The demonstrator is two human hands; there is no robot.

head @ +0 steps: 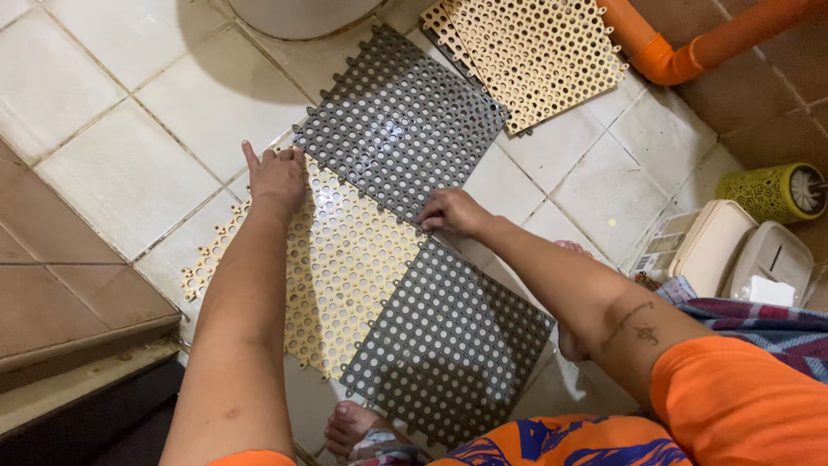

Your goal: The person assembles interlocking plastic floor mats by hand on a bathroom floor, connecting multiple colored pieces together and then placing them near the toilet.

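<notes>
White square floor tiles (112, 164) with grey joints covered the ground, and a brown step (52, 293) stood at the far left. On these tiles lay a beige perforated plastic mat (345, 267), and the left hand (278, 177) rested on its upper edge, palm down, with one finger stretched out and the others loosely bent; it pinched nothing. Just beside it, a grey perforated plastic mat (401, 121) touched the beige one. The right hand (453, 211) pressed with curled fingers on the corner where this mat met a second grey perforated mat (448, 345), which lay lower, near a bare foot (349, 425). Further right were another beige perforated mat (535, 56), an orange plastic pipe (681, 56), a yellow-green brush holder (772, 192) and cream plastic containers (733, 250).
</notes>
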